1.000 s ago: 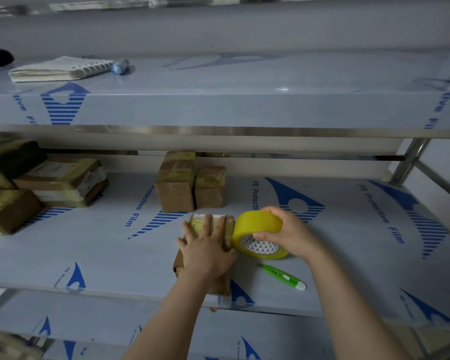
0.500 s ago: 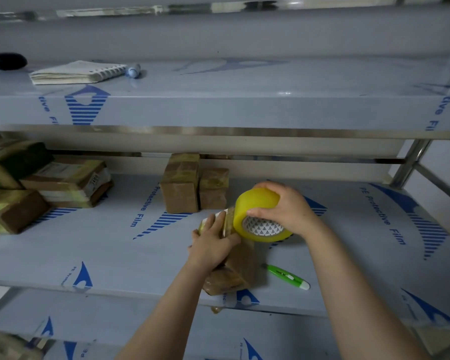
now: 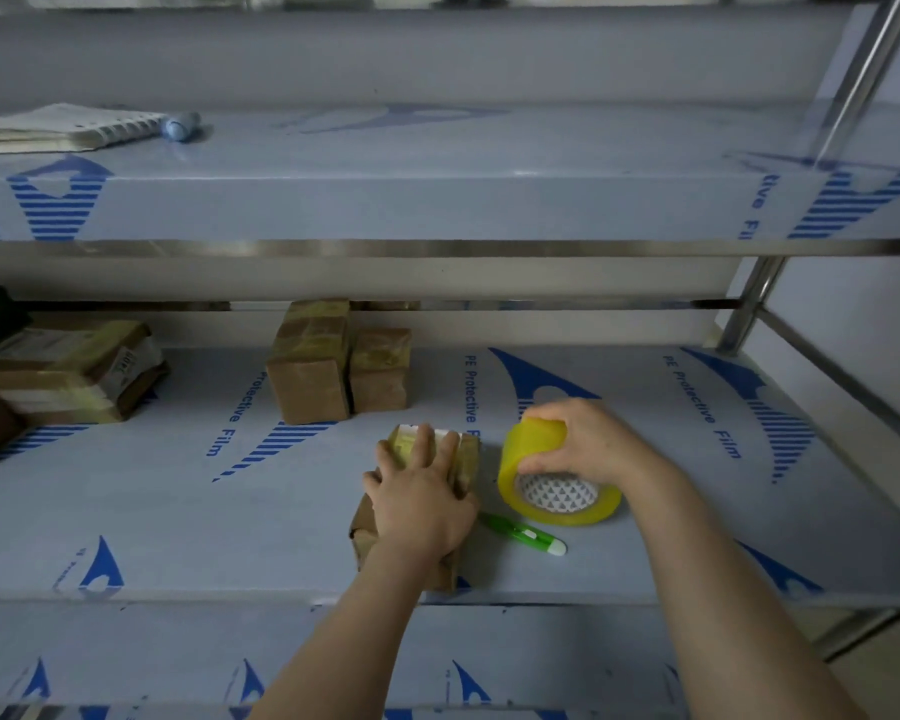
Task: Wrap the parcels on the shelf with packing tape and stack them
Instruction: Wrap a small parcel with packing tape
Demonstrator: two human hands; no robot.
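Parcel lies near the front edge of the middle shelf, a brown package with yellowish tape showing at its far end. My left hand presses flat on top of it, fingers straight and spread, covering most of the upper face. Just right of the parcel, my right hand grips the yellow tape roll from above, fingers curled over its rim. The roll is tilted with its patterned core facing me; I cannot tell whether its lower edge rests on the shelf. A green cutter lies on the shelf near the roll, just beside the parcel's right side.

Farther back stand two taped parcels: a taller box and a smaller box touching on its right. At far left sits a stack of flatter parcels. On the upper shelf, at left, lie a notebook and a blue marker just beside it.
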